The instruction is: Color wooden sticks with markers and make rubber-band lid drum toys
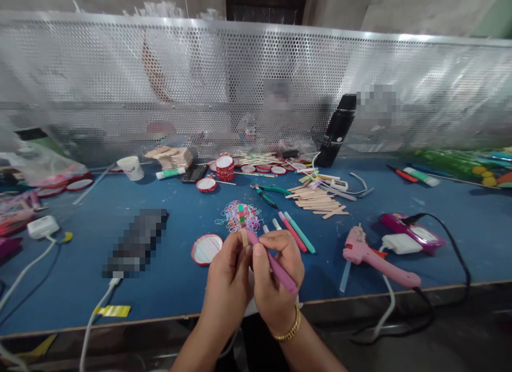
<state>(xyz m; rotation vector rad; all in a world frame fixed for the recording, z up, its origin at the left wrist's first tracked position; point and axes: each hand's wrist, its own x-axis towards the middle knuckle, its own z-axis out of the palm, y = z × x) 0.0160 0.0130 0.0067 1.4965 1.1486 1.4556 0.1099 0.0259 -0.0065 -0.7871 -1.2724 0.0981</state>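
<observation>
Between the fingers of my left hand (229,273) is a wooden craft stick (245,236), held upright, its top end coloured in green and red bands. My right hand (276,271) grips a purple marker (283,273), whose tip end meets the stick just below the coloured bands. Both hands are close together over the table's front edge. Behind the stick lies a heap of small coloured rubber bands (230,216). A round red-rimmed lid (207,249) is left of my left hand. Right of the heap lie a pink marker (293,232) and a teal marker (300,232).
A pink glue gun (380,263) with cords lies at the right, a phone (138,241) on a cable at the left. Farther back are loose craft sticks (318,199), green-handled pliers (266,193), a paper cup (130,168) and a black bottle (336,131) against a perforated metal panel (192,95).
</observation>
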